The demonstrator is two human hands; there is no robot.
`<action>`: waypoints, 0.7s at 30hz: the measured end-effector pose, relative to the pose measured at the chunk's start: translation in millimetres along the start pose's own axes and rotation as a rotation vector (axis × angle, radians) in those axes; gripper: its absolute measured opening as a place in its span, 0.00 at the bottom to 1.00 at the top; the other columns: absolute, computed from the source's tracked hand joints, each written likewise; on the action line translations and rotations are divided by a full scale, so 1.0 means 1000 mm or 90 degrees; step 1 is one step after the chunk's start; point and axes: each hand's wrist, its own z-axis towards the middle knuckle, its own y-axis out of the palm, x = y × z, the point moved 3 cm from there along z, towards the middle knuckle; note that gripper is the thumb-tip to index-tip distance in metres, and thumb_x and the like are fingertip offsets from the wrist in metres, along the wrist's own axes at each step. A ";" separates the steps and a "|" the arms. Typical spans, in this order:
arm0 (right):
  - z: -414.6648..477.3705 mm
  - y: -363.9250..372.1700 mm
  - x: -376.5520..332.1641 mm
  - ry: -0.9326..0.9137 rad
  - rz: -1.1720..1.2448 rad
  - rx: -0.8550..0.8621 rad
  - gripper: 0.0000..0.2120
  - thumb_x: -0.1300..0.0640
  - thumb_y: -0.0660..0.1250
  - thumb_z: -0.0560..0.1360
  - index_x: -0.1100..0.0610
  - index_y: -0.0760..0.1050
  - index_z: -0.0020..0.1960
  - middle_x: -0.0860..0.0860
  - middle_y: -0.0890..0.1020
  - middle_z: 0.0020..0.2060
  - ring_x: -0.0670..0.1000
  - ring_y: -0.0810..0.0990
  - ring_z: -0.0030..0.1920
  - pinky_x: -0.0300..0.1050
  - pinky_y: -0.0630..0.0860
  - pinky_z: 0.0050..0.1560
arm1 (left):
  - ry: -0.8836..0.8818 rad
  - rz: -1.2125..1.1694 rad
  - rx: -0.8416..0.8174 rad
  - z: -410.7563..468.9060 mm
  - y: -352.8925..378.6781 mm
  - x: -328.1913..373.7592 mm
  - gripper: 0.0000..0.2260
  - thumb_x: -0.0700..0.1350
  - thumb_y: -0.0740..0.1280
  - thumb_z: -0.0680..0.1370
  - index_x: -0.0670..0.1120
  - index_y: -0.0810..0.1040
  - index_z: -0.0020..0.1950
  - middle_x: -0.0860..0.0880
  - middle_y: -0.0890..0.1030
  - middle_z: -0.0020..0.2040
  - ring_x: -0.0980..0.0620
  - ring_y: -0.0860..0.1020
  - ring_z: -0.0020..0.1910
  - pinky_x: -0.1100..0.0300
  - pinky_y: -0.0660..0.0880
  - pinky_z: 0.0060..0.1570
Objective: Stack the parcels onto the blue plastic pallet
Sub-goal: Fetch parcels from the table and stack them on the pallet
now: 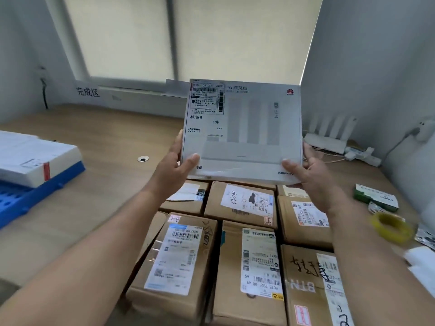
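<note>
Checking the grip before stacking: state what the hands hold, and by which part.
The flat white box, held upright: left hand grips its lower left edge, right hand its lower right corner, thumbs in front.

The blue pallet [14,203] is cut off at left.

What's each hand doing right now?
Left hand: holds the white box at its lower left edge.
Right hand: holds the same box's lower right edge.

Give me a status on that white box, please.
Left hand, right hand grip white box at lower corners, above brown cartons. Blue pallet at left, one white parcel on it. No obstacle seen between.
</note>
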 end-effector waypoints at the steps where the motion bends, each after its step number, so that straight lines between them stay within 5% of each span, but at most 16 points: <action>1: 0.001 0.011 -0.001 -0.011 0.004 -0.008 0.30 0.60 0.66 0.77 0.48 0.59 0.75 0.53 0.81 0.55 0.45 0.84 0.46 0.38 0.79 0.40 | -0.007 0.010 0.015 -0.005 -0.012 -0.002 0.30 0.44 0.63 0.79 0.49 0.53 0.78 0.51 0.71 0.69 0.54 0.73 0.65 0.51 0.70 0.66; 3: 0.002 0.034 -0.002 -0.022 0.011 -0.028 0.33 0.59 0.67 0.76 0.47 0.57 0.77 0.55 0.81 0.58 0.50 0.83 0.50 0.41 0.80 0.42 | -0.023 0.020 0.040 -0.016 -0.036 -0.006 0.30 0.46 0.63 0.80 0.50 0.53 0.78 0.52 0.72 0.69 0.57 0.73 0.64 0.55 0.69 0.67; 8: 0.000 0.109 -0.013 -0.026 0.051 -0.076 0.35 0.61 0.67 0.76 0.45 0.55 0.77 0.57 0.82 0.55 0.55 0.84 0.51 0.50 0.82 0.48 | -0.056 0.058 0.133 -0.047 -0.111 -0.019 0.24 0.51 0.56 0.82 0.52 0.55 0.78 0.59 0.68 0.67 0.63 0.69 0.63 0.81 0.63 0.54; 9: -0.001 0.126 -0.016 -0.021 0.063 -0.084 0.35 0.61 0.67 0.76 0.45 0.55 0.77 0.57 0.82 0.56 0.55 0.83 0.51 0.50 0.82 0.47 | -0.065 0.069 0.162 -0.055 -0.131 -0.025 0.24 0.54 0.55 0.82 0.53 0.56 0.77 0.58 0.66 0.70 0.61 0.66 0.66 0.78 0.61 0.59; 12: -0.006 0.180 -0.026 -0.023 0.085 -0.103 0.36 0.58 0.68 0.74 0.43 0.57 0.76 0.52 0.81 0.57 0.55 0.83 0.52 0.53 0.82 0.48 | -0.096 0.106 0.249 -0.082 -0.192 -0.042 0.29 0.68 0.53 0.77 0.58 0.59 0.75 0.51 0.66 0.74 0.51 0.66 0.72 0.49 0.62 0.71; 18: -0.014 0.286 -0.038 -0.023 0.086 -0.162 0.34 0.60 0.67 0.75 0.44 0.57 0.76 0.45 0.84 0.48 0.49 0.84 0.45 0.53 0.83 0.46 | -0.187 0.277 0.348 -0.137 -0.297 -0.073 0.28 0.57 0.61 0.79 0.53 0.57 0.77 0.48 0.66 0.73 0.48 0.66 0.71 0.48 0.65 0.68; 21: -0.027 0.341 -0.044 -0.003 0.081 -0.200 0.41 0.48 0.74 0.68 0.42 0.57 0.76 0.49 0.83 0.54 0.50 0.84 0.46 0.48 0.82 0.41 | -0.205 0.334 0.354 -0.164 -0.340 -0.089 0.29 0.55 0.62 0.78 0.52 0.56 0.77 0.48 0.65 0.74 0.49 0.64 0.72 0.47 0.64 0.69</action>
